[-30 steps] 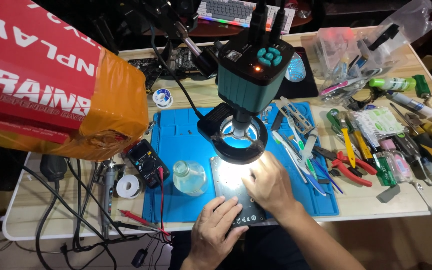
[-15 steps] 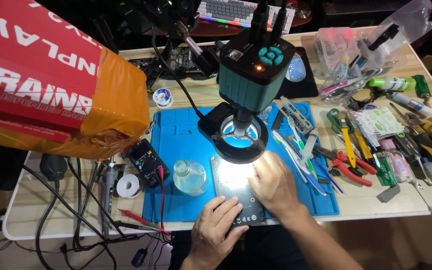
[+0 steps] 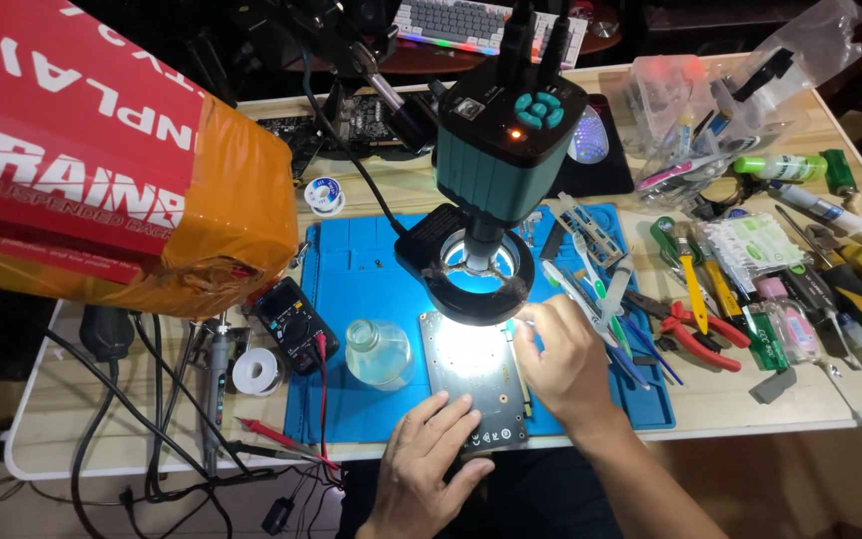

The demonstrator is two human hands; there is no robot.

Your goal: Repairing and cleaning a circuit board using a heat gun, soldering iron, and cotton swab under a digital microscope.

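Note:
A rectangular circuit board (image 3: 466, 374) lies on the blue work mat (image 3: 371, 289), lit brightly by the ring light of a teal microscope camera (image 3: 496, 165) above it. My left hand (image 3: 431, 454) rests flat on the board's near edge, fingers spread. My right hand (image 3: 561, 359) sits at the board's right edge with the fingertips pinched on a small, thin tool near the lit area; the tool is too small to identify.
A small glass bottle (image 3: 376, 354) stands left of the board. A multimeter (image 3: 291, 319) and solder spool (image 3: 256, 371) lie further left. Pliers, screwdrivers and tweezers (image 3: 700, 319) crowd the right side. A red-orange box (image 3: 122, 170) looms at left. A keyboard (image 3: 481, 25) sits behind.
My right hand has shifted slightly right and up along the board's edge. My left hand stays on the board's near edge.

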